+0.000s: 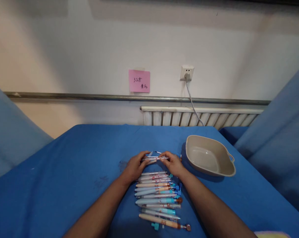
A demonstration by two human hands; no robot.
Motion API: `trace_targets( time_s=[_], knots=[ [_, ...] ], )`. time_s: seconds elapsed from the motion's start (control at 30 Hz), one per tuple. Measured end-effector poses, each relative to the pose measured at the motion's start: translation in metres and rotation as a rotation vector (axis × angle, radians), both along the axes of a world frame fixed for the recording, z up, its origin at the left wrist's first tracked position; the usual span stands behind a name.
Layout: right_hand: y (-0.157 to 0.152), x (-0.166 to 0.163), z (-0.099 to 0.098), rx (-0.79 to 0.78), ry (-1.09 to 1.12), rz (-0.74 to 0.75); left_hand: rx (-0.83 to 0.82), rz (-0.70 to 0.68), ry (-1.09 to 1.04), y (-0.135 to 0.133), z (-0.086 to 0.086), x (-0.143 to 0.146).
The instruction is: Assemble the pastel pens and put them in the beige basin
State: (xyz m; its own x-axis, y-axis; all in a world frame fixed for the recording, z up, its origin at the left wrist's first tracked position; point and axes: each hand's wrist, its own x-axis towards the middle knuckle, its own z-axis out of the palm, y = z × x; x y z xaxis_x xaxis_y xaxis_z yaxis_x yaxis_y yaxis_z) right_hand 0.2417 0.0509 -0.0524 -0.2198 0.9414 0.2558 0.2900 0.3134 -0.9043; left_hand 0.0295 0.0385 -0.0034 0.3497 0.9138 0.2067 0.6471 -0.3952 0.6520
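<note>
Several pens lie between my two hands near the middle of the blue cloth. My left hand has its fingers closed around their left ends. At their right ends, my right hand grips them with thumb and fingers. Closer to me is a column of pens laid side by side, pointing left and right, with coloured tops toward the right. The nearest one is a beige and brown pen. A small teal piece lies below it.
A beige basin with handles stands right of my hands. Blue cloth covers the table. Behind are a radiator, a metal rail, a pink note and a socket with a plugged cable. Curtains hang at the sides.
</note>
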Motion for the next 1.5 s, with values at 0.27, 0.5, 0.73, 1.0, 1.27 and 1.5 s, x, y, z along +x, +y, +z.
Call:
trace_targets(
  time_s=[0.27, 0.5, 0.73, 1.0, 1.27, 1.5],
  knots=[
    [0.003, 0.002, -0.002, -0.023, 0.042, -0.031, 0.085, 0.02, 0.004, 0.0, 0.002, -0.001],
    [0.005, 0.003, -0.003, -0.034, 0.075, -0.031, -0.008, 0.077, 0.027, -0.001, 0.003, 0.0],
    [0.005, 0.004, -0.003, -0.032, 0.107, -0.059, -0.058, 0.074, 0.037, 0.001, 0.002, -0.001],
    [0.012, 0.014, -0.005, -0.019, 0.153, -0.234, 0.022, 0.294, 0.067, 0.009, -0.001, -0.009],
    [0.016, 0.018, -0.006, -0.014, 0.171, -0.386, 0.014, 0.231, 0.054, 0.007, -0.004, -0.007],
    [0.006, -0.001, -0.007, -0.029, 0.128, -0.213, -0.007, 0.147, 0.019, 0.003, -0.011, 0.004]
  ],
)
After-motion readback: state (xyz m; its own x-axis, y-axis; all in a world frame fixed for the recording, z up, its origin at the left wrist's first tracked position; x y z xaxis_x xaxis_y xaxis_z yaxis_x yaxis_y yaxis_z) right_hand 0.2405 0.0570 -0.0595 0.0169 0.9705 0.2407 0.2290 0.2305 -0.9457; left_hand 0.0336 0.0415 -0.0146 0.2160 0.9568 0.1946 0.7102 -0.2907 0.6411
